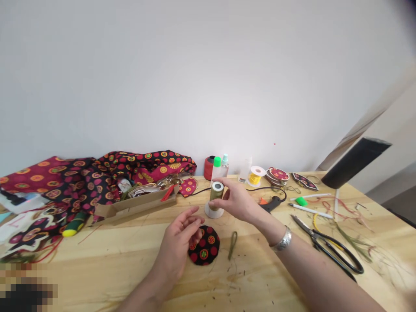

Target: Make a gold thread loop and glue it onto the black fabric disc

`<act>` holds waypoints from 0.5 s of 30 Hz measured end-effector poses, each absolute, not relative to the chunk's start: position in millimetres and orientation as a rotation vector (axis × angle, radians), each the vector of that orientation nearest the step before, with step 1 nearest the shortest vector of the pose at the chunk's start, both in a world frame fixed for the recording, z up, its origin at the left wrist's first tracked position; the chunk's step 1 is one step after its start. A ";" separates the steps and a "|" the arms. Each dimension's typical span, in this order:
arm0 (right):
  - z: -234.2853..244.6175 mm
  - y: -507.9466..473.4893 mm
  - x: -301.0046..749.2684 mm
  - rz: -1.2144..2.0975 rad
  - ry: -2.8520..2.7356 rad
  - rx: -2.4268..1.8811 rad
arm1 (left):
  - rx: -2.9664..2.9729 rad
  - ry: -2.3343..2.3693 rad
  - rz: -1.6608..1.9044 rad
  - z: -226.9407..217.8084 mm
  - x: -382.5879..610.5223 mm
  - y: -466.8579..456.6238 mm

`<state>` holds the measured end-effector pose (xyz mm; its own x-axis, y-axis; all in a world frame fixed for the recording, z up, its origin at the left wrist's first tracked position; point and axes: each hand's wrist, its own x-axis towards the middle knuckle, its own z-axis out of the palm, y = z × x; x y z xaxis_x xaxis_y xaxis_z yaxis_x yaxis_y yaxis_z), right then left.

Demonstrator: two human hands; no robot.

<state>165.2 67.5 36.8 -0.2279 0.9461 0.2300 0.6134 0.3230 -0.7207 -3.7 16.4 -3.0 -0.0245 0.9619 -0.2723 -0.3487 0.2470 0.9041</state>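
On the desk [130, 268], an olive thread spool [216, 192] gripped by the right hand [235, 201] could be toppled by a sideways pull, the half-open left hand [180, 245] touching a fabric disc [207, 251].

wall: a plain white wall [208, 65], smooth and bare, runs along the whole far edge of the tabletop.
table: a pale wooden tabletop [107, 273] with warm yellow grain running left to right; its far edge sits against the wall.
right side: past the far right corner a second white surface [398, 138] stands at an angle, and a pale beige strip [367, 119] slants up along it; whether it is trim or a frame i cannot tell.
floor: a grey patch of floor [403, 201] shows beyond the tabletop's right edge.
light: soft and even, with only faint shadows on the wood.
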 end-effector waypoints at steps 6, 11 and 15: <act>75.4 54.4 184.0 0.660 -1.868 -1.312 | 0.705 1.092 1.238 -3.0 -3.9 15.9; 137.4 45.1 214.2 -0.055 -1.363 -1.032 | 0.709 1.089 1.227 -3.3 -3.1 13.9; 168.5 36.9 222.8 -0.252 -1.245 -0.893 | 0.715 1.096 1.260 -5.3 -3.7 14.1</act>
<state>222.8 36.9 168.5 0.3427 0.2903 0.8934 0.6153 0.6493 -0.4470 -3.7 14.1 -5.3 -0.0505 0.9679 -0.2461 -0.3777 0.2096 0.9019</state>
